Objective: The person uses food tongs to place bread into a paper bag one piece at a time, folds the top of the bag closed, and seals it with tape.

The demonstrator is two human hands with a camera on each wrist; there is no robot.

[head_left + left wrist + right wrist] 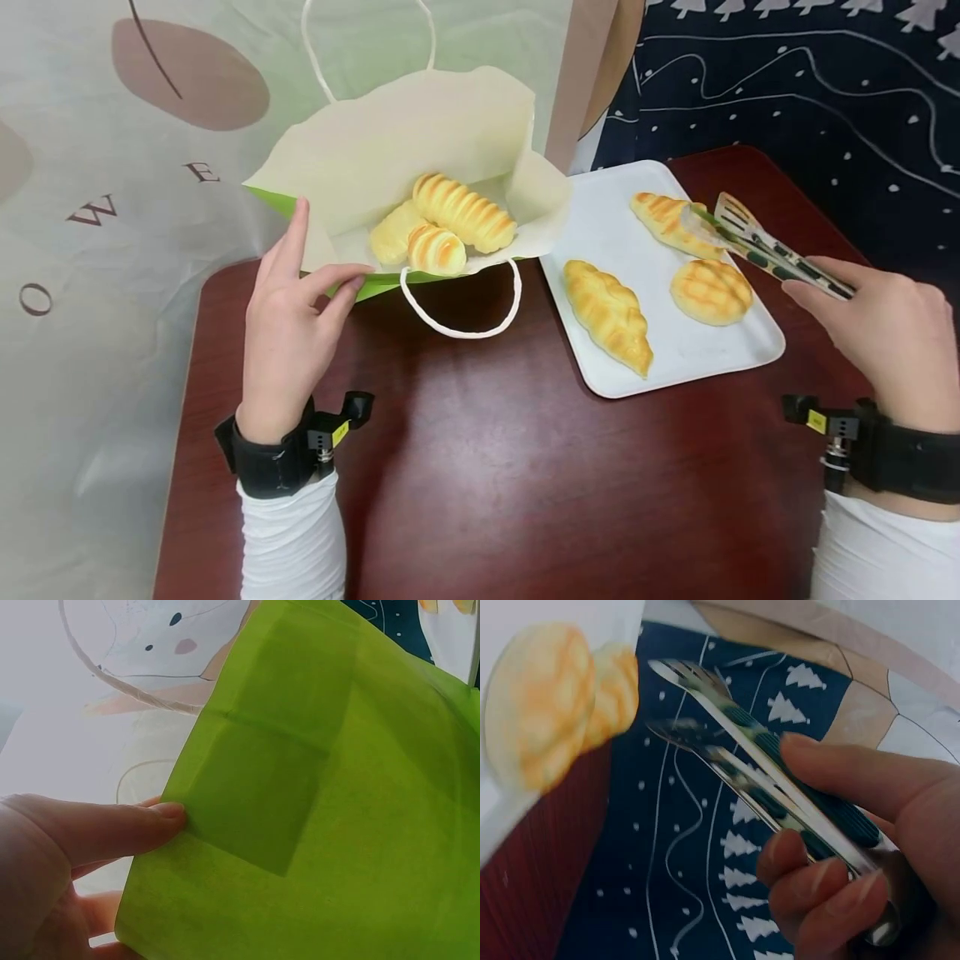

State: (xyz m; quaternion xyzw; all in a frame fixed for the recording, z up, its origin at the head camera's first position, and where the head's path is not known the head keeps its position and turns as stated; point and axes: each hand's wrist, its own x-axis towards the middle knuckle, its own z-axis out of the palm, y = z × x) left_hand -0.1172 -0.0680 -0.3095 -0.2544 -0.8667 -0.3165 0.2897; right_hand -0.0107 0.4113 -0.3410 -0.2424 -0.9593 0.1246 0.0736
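The left hand [288, 308], one finger stretched forward, pinches the edge of the paper bag [427, 125], green outside and cream inside. The right hand [896, 325], beside the white tray [600, 221], is curled around metal tongs [787, 258] with dark green grips. Their tips stand apart; their long axis slants forward-left, towards a golden, striped bread [663, 221].
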